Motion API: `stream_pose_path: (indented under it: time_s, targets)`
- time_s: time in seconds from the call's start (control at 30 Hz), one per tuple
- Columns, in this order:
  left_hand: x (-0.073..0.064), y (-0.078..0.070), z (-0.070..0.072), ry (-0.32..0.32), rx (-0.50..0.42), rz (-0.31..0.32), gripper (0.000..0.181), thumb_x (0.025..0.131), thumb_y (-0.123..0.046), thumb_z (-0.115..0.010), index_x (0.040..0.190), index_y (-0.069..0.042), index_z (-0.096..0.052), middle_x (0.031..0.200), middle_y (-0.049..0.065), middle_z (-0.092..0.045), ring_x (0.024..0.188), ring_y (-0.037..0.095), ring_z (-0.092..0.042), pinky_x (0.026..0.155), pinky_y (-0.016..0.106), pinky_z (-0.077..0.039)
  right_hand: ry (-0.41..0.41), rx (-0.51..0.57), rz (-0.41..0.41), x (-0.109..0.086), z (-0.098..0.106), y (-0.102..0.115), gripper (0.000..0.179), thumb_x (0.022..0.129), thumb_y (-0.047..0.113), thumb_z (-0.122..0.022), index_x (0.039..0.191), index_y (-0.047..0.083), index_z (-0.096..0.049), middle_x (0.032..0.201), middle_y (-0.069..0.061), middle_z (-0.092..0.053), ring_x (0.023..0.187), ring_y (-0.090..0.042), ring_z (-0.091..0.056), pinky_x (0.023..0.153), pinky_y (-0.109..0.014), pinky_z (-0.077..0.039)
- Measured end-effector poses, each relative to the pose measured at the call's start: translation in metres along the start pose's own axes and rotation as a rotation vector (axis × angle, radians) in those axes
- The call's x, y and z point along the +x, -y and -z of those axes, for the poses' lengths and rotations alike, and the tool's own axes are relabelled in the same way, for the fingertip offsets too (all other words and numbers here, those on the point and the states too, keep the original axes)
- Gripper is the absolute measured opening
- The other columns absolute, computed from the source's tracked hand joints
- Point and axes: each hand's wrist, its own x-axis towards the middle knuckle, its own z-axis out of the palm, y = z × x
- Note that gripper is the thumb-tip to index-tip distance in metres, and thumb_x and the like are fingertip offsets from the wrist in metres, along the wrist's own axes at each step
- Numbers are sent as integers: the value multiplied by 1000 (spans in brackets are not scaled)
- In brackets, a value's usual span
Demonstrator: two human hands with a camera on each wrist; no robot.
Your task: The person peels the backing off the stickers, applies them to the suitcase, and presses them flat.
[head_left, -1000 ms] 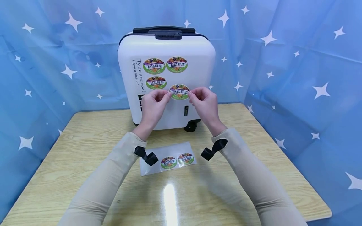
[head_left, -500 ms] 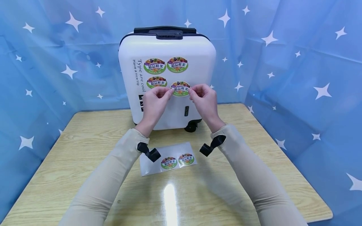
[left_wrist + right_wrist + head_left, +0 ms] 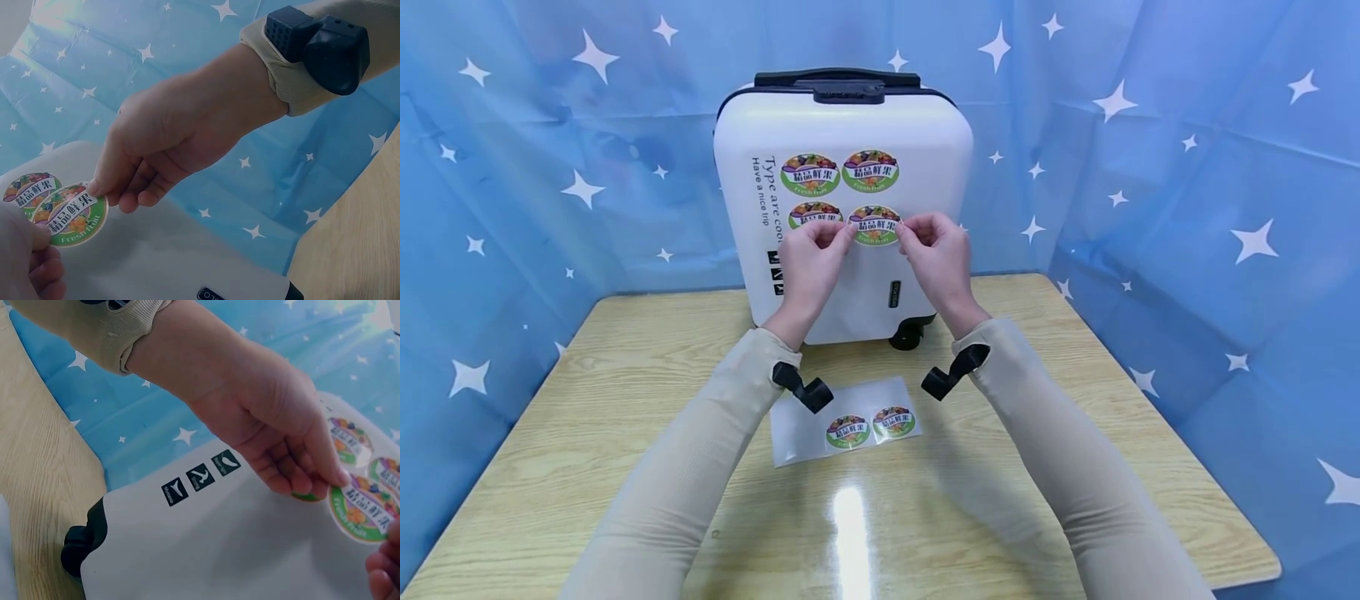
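An oval fruit sticker (image 3: 876,227) with a green lower border is stretched between both hands, in front of the white suitcase (image 3: 850,312). My left hand (image 3: 808,265) pinches its left edge between thumb and fingers. Its right edge is pinched by my right hand (image 3: 940,260). Both wrist views also show the held sticker (image 3: 75,219). Whether its back touches the suitcase, I cannot tell. Two matching stickers, an upper left one (image 3: 810,174) and an upper right one (image 3: 870,171), are on the suitcase. Left of the held one is another sticker (image 3: 815,214), partly covered by my left hand.
A backing sheet (image 3: 797,429) with two stickers, one on the left (image 3: 847,432) and one on the right (image 3: 894,422), lies on the wooden table (image 3: 760,517). Behind the suitcase hangs a blue star-patterned curtain (image 3: 647,225). A black wheel (image 3: 907,337) shows below the suitcase's right side.
Both hands have moved up a little with the held sticker, which now sits level with the lower left sticker and beside it. The backing sheet stays put.
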Motion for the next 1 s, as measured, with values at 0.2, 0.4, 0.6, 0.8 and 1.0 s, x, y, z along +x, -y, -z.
stream_pose_path:
  time_s: [0.2, 0.4, 0.6, 0.8, 1.0]
  targets:
    - [3, -1, -3, -10, 11, 3, 23, 86, -23, -68, 92, -2, -71, 81, 7, -67, 70, 13, -57, 60, 22, -45, -13, -6, -1, 4, -1, 0, 18, 88, 20, -65, 92, 2, -64, 83, -6, -62, 71, -15, -60, 62, -24, -48]
    - [6, -2, -6, -18, 27, -12, 21, 86, -23, -68, 92, -2, -71, 80, 5, -66, 70, 12, -56, 60, 22, -45, -29, -9, -1, 8, -2, 1, 19, 88, 20, -65, 92, 1, -63, 83, -7, -62, 72, -16, -59, 64, -24, -49]
    - [8, -4, -8, -8, 53, 11, 21, 87, -22, -67, 93, -2, -71, 81, 7, -67, 70, 13, -57, 59, 21, -44, -44, -11, -16, 12, -4, -1, 17, 88, 17, -65, 92, 0, -63, 83, -7, -61, 71, -16, -59, 63, -23, -48]
    - [8, -3, -10, -3, 96, 6, 22, 88, -22, -66, 94, -2, -71, 84, 7, -67, 73, 13, -57, 60, 22, -45, -51, -9, -19, 14, -6, -5, 16, 88, 16, -65, 92, 0, -63, 83, -8, -61, 72, -16, -59, 64, -24, -49]
    - [10, -3, -11, -24, 105, -23, 21, 87, -21, -66, 93, -1, -71, 85, 8, -67, 73, 12, -57, 61, 22, -44, -50, -31, -22, 17, -8, -5, 18, 89, 18, -64, 93, 0, -63, 84, -8, -61, 72, -15, -59, 64, -23, -49]
